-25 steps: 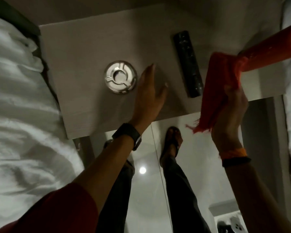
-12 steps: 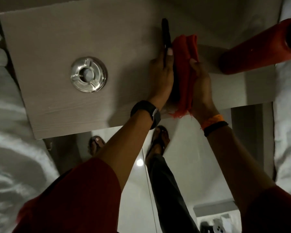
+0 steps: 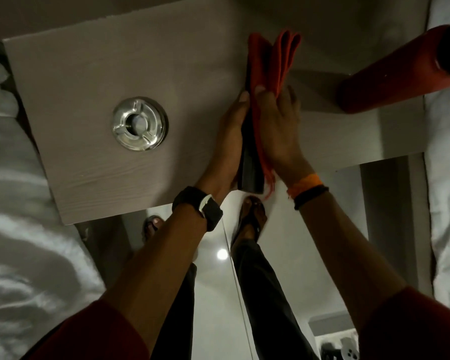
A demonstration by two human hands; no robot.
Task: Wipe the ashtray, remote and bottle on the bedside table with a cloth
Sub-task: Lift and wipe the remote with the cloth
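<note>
Hands meet over the table's (image 3: 94, 162) front edge: my left hand (image 3: 229, 136) clamps the black remote (image 3: 250, 175) on edge, fingers together along it, while my right hand (image 3: 278, 126) presses the red cloth (image 3: 273, 61) flat against its side. A second ago the remote lay flat; now it is lifted, so wiping has begun. Ashtray (image 3: 139, 123) sits left of centre, bottle (image 3: 390, 74) at the right edge, both untouched.
</note>
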